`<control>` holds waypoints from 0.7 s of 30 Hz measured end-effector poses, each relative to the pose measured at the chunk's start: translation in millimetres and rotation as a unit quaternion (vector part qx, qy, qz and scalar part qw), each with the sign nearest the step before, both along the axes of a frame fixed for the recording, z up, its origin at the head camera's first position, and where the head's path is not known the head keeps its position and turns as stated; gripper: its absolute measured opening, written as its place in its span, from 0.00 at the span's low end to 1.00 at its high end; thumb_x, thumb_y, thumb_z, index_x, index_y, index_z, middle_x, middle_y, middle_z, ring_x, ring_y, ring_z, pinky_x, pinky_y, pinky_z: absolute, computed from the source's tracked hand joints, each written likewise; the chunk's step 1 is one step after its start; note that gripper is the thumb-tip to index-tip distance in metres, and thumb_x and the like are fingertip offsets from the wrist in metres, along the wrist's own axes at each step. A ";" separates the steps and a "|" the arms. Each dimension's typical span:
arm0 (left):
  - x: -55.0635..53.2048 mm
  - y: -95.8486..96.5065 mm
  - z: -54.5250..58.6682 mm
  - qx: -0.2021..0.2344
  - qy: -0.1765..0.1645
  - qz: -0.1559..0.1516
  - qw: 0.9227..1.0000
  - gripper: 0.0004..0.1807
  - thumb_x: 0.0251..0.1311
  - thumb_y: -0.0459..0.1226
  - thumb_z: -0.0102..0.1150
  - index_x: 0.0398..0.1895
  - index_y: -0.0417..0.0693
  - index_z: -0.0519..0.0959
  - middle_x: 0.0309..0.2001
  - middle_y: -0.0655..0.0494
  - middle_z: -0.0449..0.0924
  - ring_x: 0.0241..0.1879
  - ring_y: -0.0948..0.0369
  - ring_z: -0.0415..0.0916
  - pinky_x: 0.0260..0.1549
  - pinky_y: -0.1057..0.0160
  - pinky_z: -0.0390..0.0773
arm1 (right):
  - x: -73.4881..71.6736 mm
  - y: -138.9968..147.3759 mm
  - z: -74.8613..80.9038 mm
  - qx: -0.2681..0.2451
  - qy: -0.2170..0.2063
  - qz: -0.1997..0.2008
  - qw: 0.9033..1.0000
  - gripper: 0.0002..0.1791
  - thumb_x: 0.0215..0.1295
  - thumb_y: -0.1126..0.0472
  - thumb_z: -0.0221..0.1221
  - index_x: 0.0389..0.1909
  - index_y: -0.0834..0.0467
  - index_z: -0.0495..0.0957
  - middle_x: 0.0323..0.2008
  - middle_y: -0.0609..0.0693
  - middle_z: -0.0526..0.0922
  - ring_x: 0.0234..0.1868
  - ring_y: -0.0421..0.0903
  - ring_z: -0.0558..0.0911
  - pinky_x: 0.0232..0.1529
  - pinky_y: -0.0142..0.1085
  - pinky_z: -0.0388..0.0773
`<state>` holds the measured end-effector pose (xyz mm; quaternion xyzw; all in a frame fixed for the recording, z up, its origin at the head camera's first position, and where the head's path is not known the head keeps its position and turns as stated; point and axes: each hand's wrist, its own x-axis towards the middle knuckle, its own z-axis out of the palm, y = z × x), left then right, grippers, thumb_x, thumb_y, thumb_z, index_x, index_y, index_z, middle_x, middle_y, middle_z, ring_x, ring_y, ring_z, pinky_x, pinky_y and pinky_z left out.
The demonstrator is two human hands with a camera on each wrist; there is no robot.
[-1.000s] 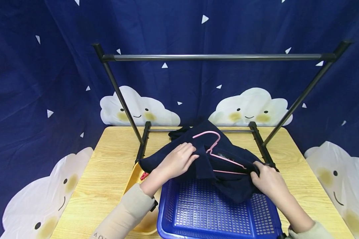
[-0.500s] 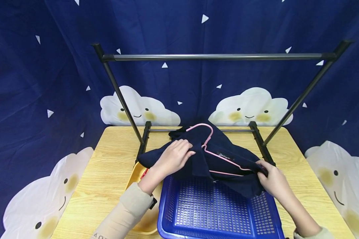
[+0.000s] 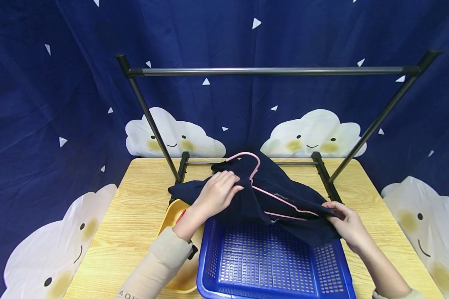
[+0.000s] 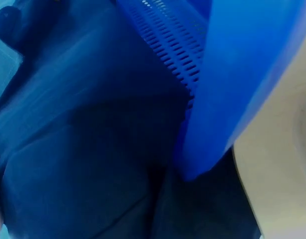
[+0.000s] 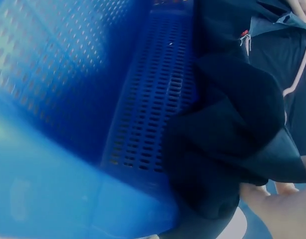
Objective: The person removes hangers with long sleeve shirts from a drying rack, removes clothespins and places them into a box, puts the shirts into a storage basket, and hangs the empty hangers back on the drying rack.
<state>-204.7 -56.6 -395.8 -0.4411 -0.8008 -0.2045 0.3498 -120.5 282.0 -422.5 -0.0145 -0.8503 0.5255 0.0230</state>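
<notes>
A dark navy shirt point(image 3: 284, 182) with a label inside lies spread over the back of a blue basket. Inside its neck opening sits a pink clothes hanger point(image 3: 270, 194), its hook up and pointing left. On the left front of the shirt, my left hand point(image 3: 218, 192) grips the fabric with curled fingers. My right hand point(image 3: 346, 224) pinches the shirt's edge near the hanger's right end, thumb in front. The right wrist view shows that thumb on the dark cloth point(image 5: 218, 134). Folds of the shirt point(image 4: 93, 149) fill most of the left wrist view.
The blue perforated basket point(image 3: 205, 265) stands in front of the shirt. To its left is a yellow tray point(image 3: 185, 274) holding something red point(image 3: 180, 216). A clothes rack with a metal bar point(image 3: 273, 72) rises behind, on the wooden table point(image 3: 112, 232).
The hanger has shifted left and a little upward inside the shirt. My right hand has moved right, drawing the cloth edge outward. The left hand stays nearly in place.
</notes>
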 end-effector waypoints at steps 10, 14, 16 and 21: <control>-1.8 -0.5 7.3 0.036 0.014 -0.011 0.999 0.21 0.70 0.45 0.34 0.33 0.39 0.73 0.30 0.53 0.73 0.30 0.58 0.70 0.31 0.64 0.70 | 1.6 14.8 -1.1 -0.378 -0.111 0.084 0.915 0.23 0.66 0.73 0.41 0.40 0.46 0.81 0.40 0.42 0.76 0.37 0.39 0.81 0.34 0.29 0.78; -1.6 -1.1 9.4 0.047 0.014 -0.016 0.999 0.20 0.70 0.44 0.35 0.32 0.40 0.73 0.30 0.53 0.73 0.30 0.58 0.70 0.30 0.64 0.70 | 1.6 18.5 -3.9 -0.496 -0.118 0.189 0.839 0.29 0.66 0.77 0.30 0.48 0.55 0.78 0.45 0.50 0.78 0.42 0.46 0.81 0.39 0.33 0.78; -1.4 -1.1 10.1 0.052 0.013 -0.019 0.998 0.19 0.70 0.44 0.35 0.32 0.40 0.73 0.30 0.53 0.73 0.30 0.58 0.70 0.30 0.64 0.70 | 0.9 19.6 -5.0 -0.547 -0.131 0.236 0.792 0.32 0.65 0.78 0.25 0.51 0.58 0.76 0.47 0.54 0.78 0.46 0.49 0.80 0.43 0.35 0.77; -1.0 0.3 10.2 0.059 0.016 -0.025 0.998 0.19 0.70 0.44 0.36 0.32 0.40 0.73 0.29 0.53 0.73 0.30 0.58 0.70 0.30 0.64 0.70 | 0.0 22.0 -9.9 -0.615 -0.176 0.290 0.712 0.35 0.64 0.77 0.19 0.54 0.59 0.73 0.52 0.59 0.76 0.53 0.53 0.76 0.49 0.40 0.73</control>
